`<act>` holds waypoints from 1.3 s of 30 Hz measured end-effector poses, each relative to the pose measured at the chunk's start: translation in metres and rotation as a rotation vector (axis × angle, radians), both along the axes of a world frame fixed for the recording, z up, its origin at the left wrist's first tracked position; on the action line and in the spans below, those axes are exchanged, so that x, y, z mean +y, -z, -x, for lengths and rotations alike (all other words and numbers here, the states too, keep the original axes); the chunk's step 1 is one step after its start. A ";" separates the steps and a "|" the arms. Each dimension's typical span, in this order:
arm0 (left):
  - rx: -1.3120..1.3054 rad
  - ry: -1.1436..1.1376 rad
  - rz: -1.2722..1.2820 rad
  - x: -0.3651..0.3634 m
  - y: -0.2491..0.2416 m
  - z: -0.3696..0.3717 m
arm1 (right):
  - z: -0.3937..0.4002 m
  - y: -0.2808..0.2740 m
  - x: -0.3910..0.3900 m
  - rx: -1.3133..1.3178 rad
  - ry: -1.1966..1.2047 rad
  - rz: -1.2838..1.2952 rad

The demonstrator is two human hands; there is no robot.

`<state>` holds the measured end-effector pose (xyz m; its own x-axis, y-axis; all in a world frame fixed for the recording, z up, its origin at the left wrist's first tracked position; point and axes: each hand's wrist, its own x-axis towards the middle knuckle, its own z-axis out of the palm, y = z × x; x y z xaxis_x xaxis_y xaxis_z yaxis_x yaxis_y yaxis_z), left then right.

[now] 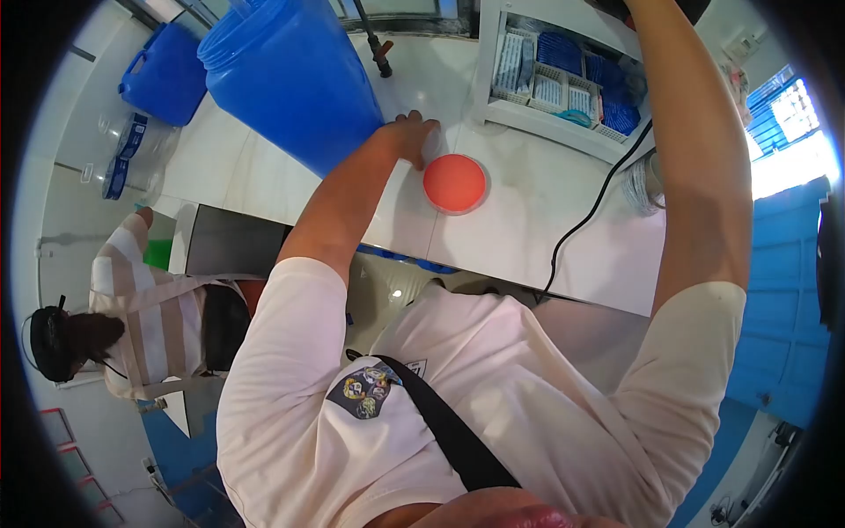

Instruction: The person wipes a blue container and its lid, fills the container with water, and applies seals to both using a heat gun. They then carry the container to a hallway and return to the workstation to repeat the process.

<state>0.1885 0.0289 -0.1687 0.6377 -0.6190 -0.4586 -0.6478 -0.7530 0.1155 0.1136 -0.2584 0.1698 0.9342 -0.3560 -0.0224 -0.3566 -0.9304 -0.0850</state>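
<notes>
My left hand [412,139] reaches over the white counter, beside the lower part of a large blue plastic drum [295,84]. Its thumb and fingers are curled around a pale, see-through patch that I cannot make out. Just to the right of this hand lies a round red lid [454,184] with a clear rim below it. My right arm stretches up past the white cabinet, and the top edge of the view cuts off the hand. Something dark shows near where that arm leaves the picture.
A white cabinet [550,132] holds baskets of blue and white packets [559,51]. A black cable [581,224] crosses the counter [510,211]. A blue jerrycan [167,75] and clear tubs [123,154] stand at left. A person in stripes [158,330] is nearby.
</notes>
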 end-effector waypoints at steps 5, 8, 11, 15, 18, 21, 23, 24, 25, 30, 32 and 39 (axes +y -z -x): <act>-0.129 -0.179 0.089 -0.015 -0.029 0.015 | -0.005 0.015 0.013 -0.520 -0.281 0.255; -0.134 -0.122 0.119 -0.035 -0.062 0.061 | 0.048 0.023 0.061 -0.755 -0.453 0.197; -0.082 -0.058 0.095 -0.046 -0.040 0.111 | 0.046 0.045 0.085 -0.740 -0.624 0.087; -0.242 0.006 0.205 -0.031 -0.036 0.147 | 0.047 0.102 0.116 -0.608 -0.739 -0.025; -0.415 -0.022 0.674 0.012 -0.085 0.153 | 0.030 0.144 0.124 -0.434 -0.770 -0.175; -0.438 -0.365 1.164 0.095 -0.149 0.153 | 0.008 0.177 0.129 -0.287 -0.699 -0.178; -0.921 -0.487 1.260 0.163 -0.186 0.117 | -0.012 0.192 0.135 -0.265 -0.676 -0.190; -1.012 -0.540 1.357 0.202 -0.204 0.085 | -0.024 0.200 0.139 -0.240 -0.647 -0.198; -1.124 -0.500 1.233 0.215 -0.236 0.063 | -0.039 0.211 0.145 -0.243 -0.641 -0.201; -1.291 0.005 0.696 0.222 -0.308 -0.075 | -0.108 0.249 0.194 -0.120 -0.455 -0.088; -0.986 -0.007 0.381 0.205 -0.310 -0.110 | -0.130 0.267 0.207 -0.196 -0.458 -0.037; -0.572 -0.071 1.036 0.185 -0.276 -0.114 | -0.171 0.310 0.226 -0.467 -0.303 -0.193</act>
